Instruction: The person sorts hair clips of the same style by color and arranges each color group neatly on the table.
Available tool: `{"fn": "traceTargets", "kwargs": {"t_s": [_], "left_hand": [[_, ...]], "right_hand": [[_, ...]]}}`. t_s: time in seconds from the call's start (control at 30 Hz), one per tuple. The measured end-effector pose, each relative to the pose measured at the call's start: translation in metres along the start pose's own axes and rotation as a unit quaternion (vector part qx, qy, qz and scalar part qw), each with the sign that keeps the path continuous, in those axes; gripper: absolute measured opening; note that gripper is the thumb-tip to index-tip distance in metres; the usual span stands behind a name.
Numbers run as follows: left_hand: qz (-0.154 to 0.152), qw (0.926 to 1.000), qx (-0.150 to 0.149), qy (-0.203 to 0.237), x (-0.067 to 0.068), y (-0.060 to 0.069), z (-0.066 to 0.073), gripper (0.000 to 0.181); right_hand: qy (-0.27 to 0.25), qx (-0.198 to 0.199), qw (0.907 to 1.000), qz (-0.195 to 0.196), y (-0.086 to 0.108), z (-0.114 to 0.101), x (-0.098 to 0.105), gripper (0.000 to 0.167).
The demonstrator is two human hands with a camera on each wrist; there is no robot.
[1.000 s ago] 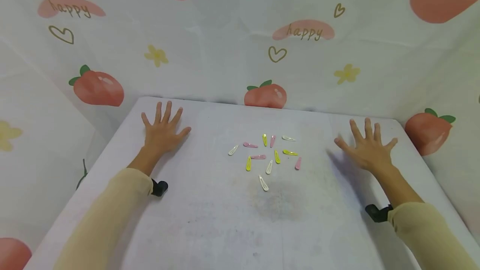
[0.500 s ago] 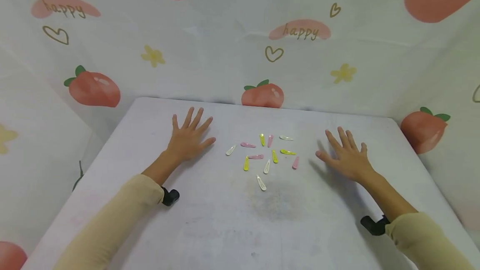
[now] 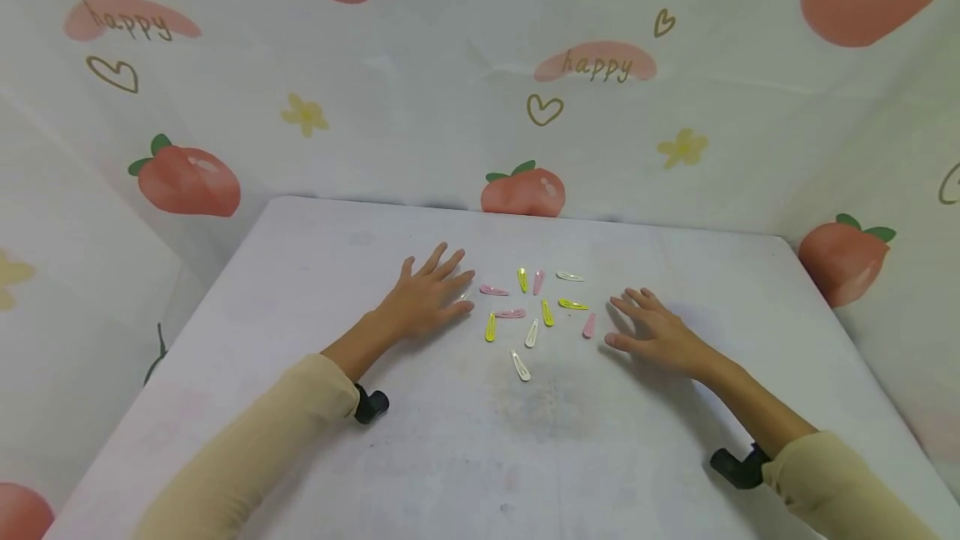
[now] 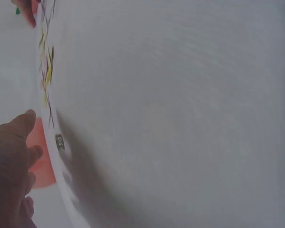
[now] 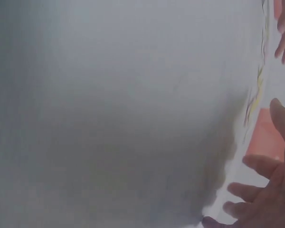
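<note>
Small hair clips in yellow, pink and white lie scattered mid-table, among them a yellow clip (image 3: 547,312), a pink clip (image 3: 588,325) and a white clip (image 3: 521,366). My left hand (image 3: 426,298), fingers spread, hovers at the left of the clips and partly covers a white one. On their right, my right hand (image 3: 656,333) is held above the table with fingers apart and slightly bent, nearest the pink clip. Both hands are empty. In the left wrist view the left hand (image 4: 12,166) shows at the edge; the right wrist view shows the right hand (image 5: 270,185).
The white table (image 3: 420,457) has its back edge against a white curtain (image 3: 435,48) printed with peaches, hearts and flowers. A black wrist camera (image 3: 371,405) sits at the left sleeve, another black camera (image 3: 738,467) at the right sleeve.
Both hands have moved inward from the table's sides toward the clips, the left one rightward and the right one leftward. The right hand's fingers are less spread. The clips lie as before.
</note>
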State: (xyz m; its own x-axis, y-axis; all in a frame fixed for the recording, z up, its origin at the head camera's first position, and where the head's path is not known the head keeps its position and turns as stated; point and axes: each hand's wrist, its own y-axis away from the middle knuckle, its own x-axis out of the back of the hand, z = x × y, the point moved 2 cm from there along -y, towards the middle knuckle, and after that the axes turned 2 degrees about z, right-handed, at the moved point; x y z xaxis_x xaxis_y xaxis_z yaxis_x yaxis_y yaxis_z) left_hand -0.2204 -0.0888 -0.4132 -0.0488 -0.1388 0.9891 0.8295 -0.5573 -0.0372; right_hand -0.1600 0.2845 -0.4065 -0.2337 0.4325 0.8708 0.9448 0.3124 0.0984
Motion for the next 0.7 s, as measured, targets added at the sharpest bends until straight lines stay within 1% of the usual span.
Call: {"fn": "traceTargets", "kwargs": {"t_s": [0.1, 0.23, 0.47, 0.57, 0.7], "left_hand": [[-0.01, 0.9999, -0.007, 0.012, -0.001, -0.004, 0.006, 0.061], [-0.016, 0.9995, -0.012, 0.024, -0.004, -0.007, 0.01, 0.06], [-0.012, 0.9989, -0.021, 0.039, -0.007, -0.009, 0.012, 0.056], [-0.01, 0.9986, -0.022, 0.047, -0.008, -0.01, 0.013, 0.054], [-0.01, 0.998, -0.019, 0.06, -0.007, -0.01, 0.015, 0.052]], "right_hand": [[0.005, 0.01, 0.9999, -0.001, -0.003, -0.004, -0.006, 0.071], [0.006, 0.021, 0.9997, 0.012, -0.005, -0.007, -0.009, 0.065], [0.012, 0.051, 0.9982, 0.029, -0.008, -0.015, -0.013, 0.057], [0.013, 0.054, 0.9979, 0.034, -0.009, -0.018, -0.013, 0.055], [0.018, 0.045, 0.998, 0.04, -0.011, -0.021, -0.014, 0.053]]}}
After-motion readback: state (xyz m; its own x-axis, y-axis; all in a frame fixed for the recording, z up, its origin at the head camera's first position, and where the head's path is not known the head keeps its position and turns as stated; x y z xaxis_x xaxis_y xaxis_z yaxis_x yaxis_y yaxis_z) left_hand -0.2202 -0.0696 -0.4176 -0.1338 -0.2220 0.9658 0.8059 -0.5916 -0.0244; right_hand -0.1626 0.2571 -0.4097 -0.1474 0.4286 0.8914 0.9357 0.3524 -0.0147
